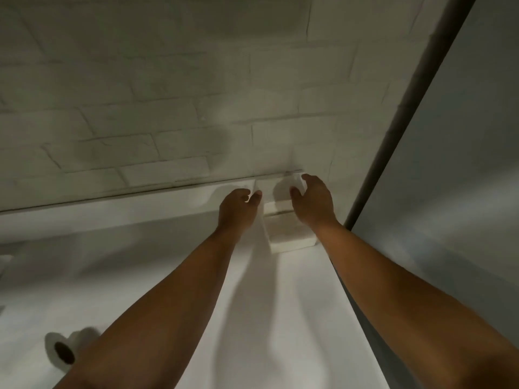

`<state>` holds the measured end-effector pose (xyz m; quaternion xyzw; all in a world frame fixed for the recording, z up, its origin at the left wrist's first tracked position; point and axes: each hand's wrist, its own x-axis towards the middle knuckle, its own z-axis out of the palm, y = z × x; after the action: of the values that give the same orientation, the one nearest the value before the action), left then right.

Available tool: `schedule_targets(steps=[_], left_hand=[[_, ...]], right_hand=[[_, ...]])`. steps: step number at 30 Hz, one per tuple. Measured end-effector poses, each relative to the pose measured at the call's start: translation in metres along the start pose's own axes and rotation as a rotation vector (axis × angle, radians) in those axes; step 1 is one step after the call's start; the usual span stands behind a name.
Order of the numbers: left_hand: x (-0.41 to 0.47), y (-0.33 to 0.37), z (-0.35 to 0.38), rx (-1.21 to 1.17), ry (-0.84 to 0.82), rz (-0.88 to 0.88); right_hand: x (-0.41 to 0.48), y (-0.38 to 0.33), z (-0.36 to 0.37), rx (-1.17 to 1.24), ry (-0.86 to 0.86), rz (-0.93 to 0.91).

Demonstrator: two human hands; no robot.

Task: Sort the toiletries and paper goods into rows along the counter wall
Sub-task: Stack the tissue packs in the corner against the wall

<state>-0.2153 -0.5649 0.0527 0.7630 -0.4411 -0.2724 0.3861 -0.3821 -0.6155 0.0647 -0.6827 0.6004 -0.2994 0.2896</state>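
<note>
A white paper pack (276,189) lies against the brick wall near the counter's right end. My left hand (238,206) pinches its left edge with thumb and curled fingers. My right hand (314,200) cups its right end, thumb on top and fingers over the far corner. A second white paper stack (289,234) sits just in front of it, between my wrists. At the lower left, partly behind my left forearm, a toilet paper roll (63,349) lies on its side. The picture is dim and a little blurred.
The white counter (140,262) runs left along the white brick wall (168,108). A dark pipe (407,113) and a grey panel (463,164) close off the right side. A small pale object (4,261) shows at the left edge.
</note>
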Motion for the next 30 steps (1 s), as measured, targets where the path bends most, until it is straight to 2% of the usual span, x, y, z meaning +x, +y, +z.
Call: schedule_targets(steps=[4, 8, 15, 19, 25, 30], left_hand=[[-0.035, -0.003, -0.04, -0.031, 0.073, 0.086], [-0.072, -0.021, -0.087, -0.066, 0.14, 0.119], [-0.141, -0.081, -0.172, 0.031, 0.23, 0.22], [-0.175, -0.122, -0.229, 0.091, 0.285, 0.24], [-0.21, -0.191, -0.318, 0.196, 0.385, 0.153], [-0.218, -0.243, -0.388, 0.314, 0.395, 0.113]], right_hand=[[-0.038, -0.028, 0.013, -0.007, 0.053, -0.18], [-0.087, -0.065, 0.029, 0.081, 0.03, -0.299], [-0.167, -0.118, 0.073, 0.246, -0.153, -0.37], [-0.21, -0.149, 0.11, 0.258, -0.269, -0.41], [-0.268, -0.202, 0.185, 0.23, -0.413, -0.45], [-0.3, -0.248, 0.244, 0.213, -0.479, -0.556]])
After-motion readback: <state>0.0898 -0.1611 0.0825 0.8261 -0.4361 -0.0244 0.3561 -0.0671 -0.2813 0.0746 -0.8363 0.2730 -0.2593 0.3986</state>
